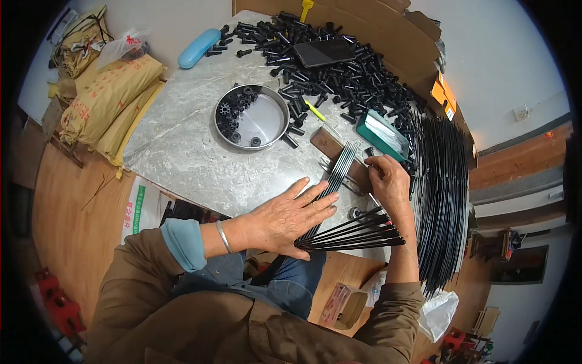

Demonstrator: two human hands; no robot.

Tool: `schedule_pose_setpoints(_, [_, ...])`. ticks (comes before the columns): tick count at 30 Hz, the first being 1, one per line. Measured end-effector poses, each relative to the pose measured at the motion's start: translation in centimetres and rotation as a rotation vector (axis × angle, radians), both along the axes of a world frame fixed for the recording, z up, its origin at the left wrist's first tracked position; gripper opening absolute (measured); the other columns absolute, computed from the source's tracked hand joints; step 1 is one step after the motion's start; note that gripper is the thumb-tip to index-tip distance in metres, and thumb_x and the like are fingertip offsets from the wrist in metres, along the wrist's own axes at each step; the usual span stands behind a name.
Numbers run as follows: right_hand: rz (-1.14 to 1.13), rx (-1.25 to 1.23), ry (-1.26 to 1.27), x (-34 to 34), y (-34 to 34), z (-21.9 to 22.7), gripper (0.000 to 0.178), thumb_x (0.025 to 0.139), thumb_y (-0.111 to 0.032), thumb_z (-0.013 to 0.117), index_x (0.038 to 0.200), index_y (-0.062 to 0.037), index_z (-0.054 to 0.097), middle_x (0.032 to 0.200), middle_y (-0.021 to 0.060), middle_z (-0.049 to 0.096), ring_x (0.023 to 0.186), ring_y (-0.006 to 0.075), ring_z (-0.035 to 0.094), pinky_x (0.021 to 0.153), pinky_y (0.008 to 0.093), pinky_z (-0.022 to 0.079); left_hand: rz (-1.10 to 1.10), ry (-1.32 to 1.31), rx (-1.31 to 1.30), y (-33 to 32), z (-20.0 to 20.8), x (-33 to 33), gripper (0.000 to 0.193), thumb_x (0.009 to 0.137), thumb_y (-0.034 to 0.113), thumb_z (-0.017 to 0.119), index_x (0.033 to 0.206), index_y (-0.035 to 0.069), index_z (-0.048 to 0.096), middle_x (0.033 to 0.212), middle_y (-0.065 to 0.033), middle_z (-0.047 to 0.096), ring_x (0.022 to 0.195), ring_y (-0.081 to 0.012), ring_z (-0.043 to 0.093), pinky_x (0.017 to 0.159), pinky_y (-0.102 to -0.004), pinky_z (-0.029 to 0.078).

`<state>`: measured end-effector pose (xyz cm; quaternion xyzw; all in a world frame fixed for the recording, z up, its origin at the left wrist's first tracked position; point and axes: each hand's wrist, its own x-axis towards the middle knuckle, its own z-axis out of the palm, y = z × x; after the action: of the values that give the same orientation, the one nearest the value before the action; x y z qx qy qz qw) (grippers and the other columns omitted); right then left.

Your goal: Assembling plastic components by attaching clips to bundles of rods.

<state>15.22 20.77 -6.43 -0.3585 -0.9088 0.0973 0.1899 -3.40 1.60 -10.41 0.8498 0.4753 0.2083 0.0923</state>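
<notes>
My left hand lies palm down with its fingers stretched across a fan of thin rods. Silver-coloured rod ends stick out beyond the fingertips, over a brown block. Black rods spread to the right from under the thumb, where they come together in the hand's grip. To the right, my right hand has thumb and fingers pinched together beside the block; what sits between them is too small to make out. A small round metal part rests on the table between the hands.
A round metal tray holds small black parts. Behind it lie heaped black bolt-like pieces and a dark phone. A green box stands near a large bundle of black rods. A blue case is far left; cardboard walls the back.
</notes>
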Motion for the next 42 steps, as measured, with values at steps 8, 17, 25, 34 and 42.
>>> schedule_pose_setpoints(8, [0.026, 0.081, 0.005, -0.2, -0.1, 0.4, 0.014, 0.080, -0.008, 0.062, 0.091, -0.0071, 0.070, 0.083, 0.0092, 0.064, 0.078, 0.0288, 0.064, 0.069, 0.0356, 0.051, -0.023, 0.029, 0.013, 0.1, 0.4, -0.1, 0.093, 0.071, 0.061, 0.068, 0.135, -0.002, 0.043, 0.150, -0.0201, 0.028, 0.141, -0.0410, 0.020, 0.113, -0.0562, 0.019])
schedule_pose_setpoints(17, [0.037, 0.070, 0.068, 0.2, 0.4, -0.3, 0.016, 0.077, -0.008, 0.060, 0.089, -0.0070, 0.070, 0.082, 0.0105, 0.064, 0.078, 0.0301, 0.063, 0.069, 0.0386, 0.050, -0.016, 0.048, -0.039, 0.3, 0.9, 0.6, 0.101, 0.066, 0.058, 0.075, 0.140, 0.000, 0.037, 0.150, -0.0206, 0.029, 0.139, -0.0424, 0.025, 0.112, -0.0556, 0.020])
schedule_pose_setpoints(25, [0.080, 0.086, 0.092, 0.9, 0.9, -0.9, 0.013, 0.078, -0.010, 0.060, 0.086, -0.0057, 0.069, 0.081, 0.0108, 0.062, 0.078, 0.0311, 0.062, 0.069, 0.0418, 0.049, -0.011, 0.088, -0.052, 0.7, 1.5, 1.2, 0.102, 0.064, 0.059, 0.077, 0.139, 0.001, 0.039, 0.150, -0.0200, 0.030, 0.142, -0.0402, 0.022, 0.114, -0.0515, 0.018])
schedule_pose_setpoints(34, [0.101, 0.130, 0.130, 0.8, 1.3, -1.4, 0.010, 0.075, -0.012, 0.060, 0.076, -0.0040, 0.066, 0.077, 0.0135, 0.062, 0.077, 0.0336, 0.063, 0.070, 0.0456, 0.050, -0.020, 0.083, -0.076, 0.8, 1.7, 1.7, 0.103, 0.061, 0.053, 0.082, 0.138, 0.000, 0.038, 0.150, -0.0222, 0.029, 0.140, -0.0453, 0.023, 0.111, -0.0550, 0.024])
schedule_pose_setpoints(42, [0.066, 0.092, 0.102, 0.7, 1.6, -1.7, 0.014, 0.076, -0.011, 0.059, 0.084, -0.0061, 0.070, 0.083, 0.0109, 0.065, 0.078, 0.0324, 0.064, 0.071, 0.0443, 0.050, -0.014, 0.096, -0.074, 0.8, 1.6, 1.8, 0.103, 0.061, 0.050, 0.083, 0.139, 0.000, 0.037, 0.150, -0.0220, 0.028, 0.139, -0.0459, 0.023, 0.111, -0.0549, 0.024])
